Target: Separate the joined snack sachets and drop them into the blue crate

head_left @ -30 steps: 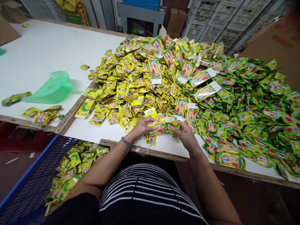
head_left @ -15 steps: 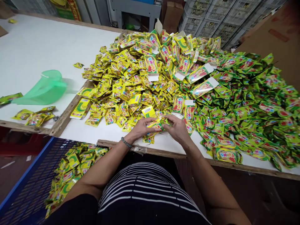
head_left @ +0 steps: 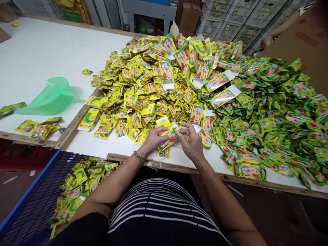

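Observation:
Near the table's front edge, my left hand [head_left: 153, 140] is closed around a small yellow and green printed carton [head_left: 170, 136], thumb along its face. The fingertips of my right hand [head_left: 191, 143] pinch the carton's right end; what lies under them is partly hidden. Beneath the carton lies a yellow candy sachet [head_left: 163, 152], and just beyond it a carton with a barcode [head_left: 163, 121]. A heap of yellow sachets [head_left: 135, 99] with open cartons on top spreads ahead of my hands. Green sachets [head_left: 266, 126] are heaped to the right.
A blue crate [head_left: 33, 191] full of filled-looking cartons [head_left: 80, 181] stands below the table at left. A wooden strip [head_left: 77, 123] divides the white tabletop; a green plastic scoop [head_left: 48, 99] lies beyond it. Another person's hand [head_left: 267, 41] shows beside the cardboard [head_left: 294, 51].
My right fingers have shifted and now pinch the carton's end, where a green sachet showed between them before. The other person's arm has appeared at upper right.

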Demonstrator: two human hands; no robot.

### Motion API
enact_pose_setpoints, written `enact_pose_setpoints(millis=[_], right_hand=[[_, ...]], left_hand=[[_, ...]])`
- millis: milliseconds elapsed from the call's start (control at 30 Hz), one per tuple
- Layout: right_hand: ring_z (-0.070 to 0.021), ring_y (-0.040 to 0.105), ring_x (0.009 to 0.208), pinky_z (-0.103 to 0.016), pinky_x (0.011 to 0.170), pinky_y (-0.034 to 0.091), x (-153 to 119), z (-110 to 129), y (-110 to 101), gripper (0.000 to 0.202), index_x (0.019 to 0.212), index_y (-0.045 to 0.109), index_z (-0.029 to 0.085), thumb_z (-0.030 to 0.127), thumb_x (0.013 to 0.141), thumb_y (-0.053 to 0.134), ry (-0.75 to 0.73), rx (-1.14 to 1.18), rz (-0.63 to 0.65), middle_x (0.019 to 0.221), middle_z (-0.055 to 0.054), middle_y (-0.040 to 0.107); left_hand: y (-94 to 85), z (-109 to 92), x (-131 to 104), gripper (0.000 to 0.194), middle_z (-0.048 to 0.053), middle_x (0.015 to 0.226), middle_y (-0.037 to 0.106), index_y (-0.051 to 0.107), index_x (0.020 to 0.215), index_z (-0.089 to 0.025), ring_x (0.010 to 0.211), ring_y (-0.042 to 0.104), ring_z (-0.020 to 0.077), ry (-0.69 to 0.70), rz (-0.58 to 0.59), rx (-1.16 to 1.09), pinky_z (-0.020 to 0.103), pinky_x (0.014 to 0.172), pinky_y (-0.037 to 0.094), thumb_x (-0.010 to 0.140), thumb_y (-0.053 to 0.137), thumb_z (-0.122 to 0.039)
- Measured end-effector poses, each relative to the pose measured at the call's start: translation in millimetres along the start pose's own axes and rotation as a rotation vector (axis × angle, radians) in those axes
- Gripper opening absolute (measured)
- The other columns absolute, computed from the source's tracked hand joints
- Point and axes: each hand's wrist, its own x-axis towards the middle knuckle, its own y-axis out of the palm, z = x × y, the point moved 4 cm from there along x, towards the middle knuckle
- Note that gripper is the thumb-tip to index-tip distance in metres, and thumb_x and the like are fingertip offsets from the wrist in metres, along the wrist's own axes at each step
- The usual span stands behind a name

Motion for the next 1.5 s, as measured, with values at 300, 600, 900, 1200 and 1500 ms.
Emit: enact_pose_setpoints(millis=[300,600,900,1200,1500], right_hand=[[-0.0232,0.066,0.093,-0.039,0.083,0.052,-8,-3,2,0.039,0.12,0.054,0.021,0.039,0.086,0.06,-0.019,0.043,-0.089,0.099,-0.008,0.073],[-0.0205,0.067,0.091,-0.038,0.082,0.056,-6,-30,24,0.035,0.107,0.063,0.021,0.045,0.081,0.065,0.169,0.496,0.013,0.097,-0.006,0.07],[-0.0151,0.062,0.068,-0.03,0.065,0.054,-3,-35,12,0.025,0.085,0.061,0.022,0.046,0.079,0.066,0.161,0.412,0.121,0.075,0.0,0.064],[-0.0192,0.066,0.082,-0.037,0.08,0.053,5,-8,3,0.022,0.083,0.073,0.022,0.043,0.081,0.065,0.064,0.29,0.082,0.09,-0.004,0.074],[-0.0167,0.064,0.064,-0.032,0.065,0.053,7,-20,9,0.032,0.077,0.073,0.019,0.046,0.061,0.081,0.349,0.5,0.125,0.072,-0.003,0.073]], left_hand=[[1.2,0,2,0.047,0.001,0.08,0.073,0.067,0.092,-0.013,0.067,0.065,0.0118,-0.051,-0.022,-0.1,0.025,0.07,0.049,0.054,0.088,-0.032],[9.0,-15,-5,0.065,-0.001,0.082,0.068,0.045,0.125,-0.022,0.068,0.064,0.013,0.138,0.02,0.018,0.023,0.063,0.049,0.071,0.077,-0.037],[11.3,-14,-6,0.038,0.004,0.104,0.066,0.057,0.11,-0.022,0.101,0.063,0.019,0.242,0.146,0.316,0.027,0.086,0.048,0.078,0.07,-0.037],[6.4,-11,-6,0.065,-0.001,0.077,0.067,0.043,0.118,-0.022,0.064,0.063,0.0125,0.11,0.028,0.045,0.023,0.062,0.048,0.067,0.08,-0.039],[3.0,-10,-4,0.052,-0.003,0.064,0.06,0.059,0.105,-0.017,0.055,0.055,0.0091,0.149,-0.019,0.166,0.02,0.054,0.042,0.064,0.082,-0.039]])
